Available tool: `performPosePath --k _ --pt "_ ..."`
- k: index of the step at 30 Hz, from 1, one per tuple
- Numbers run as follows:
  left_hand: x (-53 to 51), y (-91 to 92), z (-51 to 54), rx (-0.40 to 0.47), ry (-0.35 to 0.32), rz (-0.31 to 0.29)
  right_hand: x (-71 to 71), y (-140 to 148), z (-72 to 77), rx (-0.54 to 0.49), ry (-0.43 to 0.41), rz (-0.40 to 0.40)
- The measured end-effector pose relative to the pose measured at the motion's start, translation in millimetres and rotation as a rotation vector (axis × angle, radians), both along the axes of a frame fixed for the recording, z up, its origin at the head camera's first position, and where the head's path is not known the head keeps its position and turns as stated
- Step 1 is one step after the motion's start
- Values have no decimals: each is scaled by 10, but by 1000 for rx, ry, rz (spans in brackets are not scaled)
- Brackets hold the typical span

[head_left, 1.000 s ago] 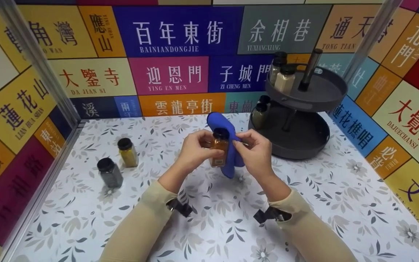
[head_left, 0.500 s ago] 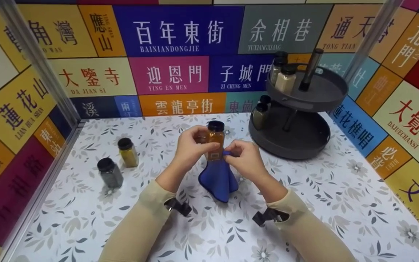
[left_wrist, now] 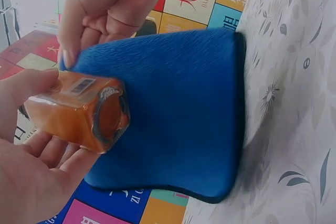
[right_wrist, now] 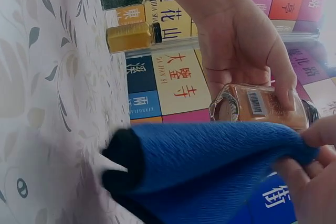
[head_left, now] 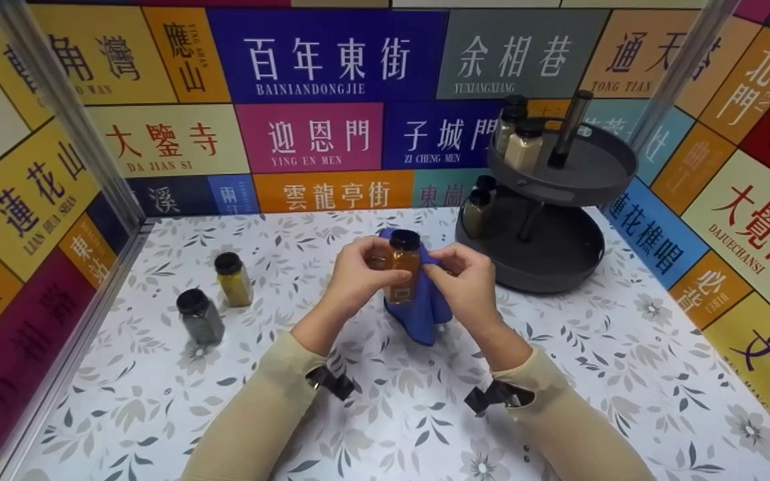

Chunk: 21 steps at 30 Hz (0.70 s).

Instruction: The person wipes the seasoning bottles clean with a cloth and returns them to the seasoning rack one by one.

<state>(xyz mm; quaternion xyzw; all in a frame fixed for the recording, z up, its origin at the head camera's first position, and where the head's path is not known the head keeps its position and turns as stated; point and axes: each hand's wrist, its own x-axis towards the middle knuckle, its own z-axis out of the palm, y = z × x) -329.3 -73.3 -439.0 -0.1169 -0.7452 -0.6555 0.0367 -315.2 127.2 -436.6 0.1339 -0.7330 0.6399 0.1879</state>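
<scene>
My left hand (head_left: 357, 274) grips a small glass spice jar (head_left: 404, 267) with a black lid and orange-brown contents, held above the table. In the left wrist view the jar's (left_wrist: 79, 111) base and a barcode label show. My right hand (head_left: 465, 277) pinches the top of a blue cloth (head_left: 418, 317) beside the jar. The cloth (right_wrist: 220, 166) hangs in folds with a dark edge in the right wrist view, partly in front of the jar. Standing on the table to the left are a jar of yellow powder (head_left: 234, 280) and a jar of dark contents (head_left: 200, 317).
A dark two-tier round rack (head_left: 539, 254) stands at the back right. Its upper tier bears jars, one with pale contents (head_left: 525, 148); more jars (head_left: 476, 210) stand on the lower tier. Printed sign panels (head_left: 318, 53) wall in the flower-patterned table (head_left: 385, 427).
The cloth swung down below the jar half a second ago and is now back up along its right side. Jar and right hand dipped left, then returned right; both grips continue.
</scene>
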Motion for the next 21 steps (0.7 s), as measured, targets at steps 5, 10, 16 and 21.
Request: performPosePath --k 5,10,16,21 --pt "1 25 13 -39 -27 -23 2 6 -3 -165 72 -15" --pt "-7 54 21 -58 -9 -28 -19 14 -1 -205 115 -6" --pt "0 14 26 -32 17 6 -33 20 -16 -44 25 30" --pt "9 -56 46 18 65 27 -32 -8 -40 182 -51 87"
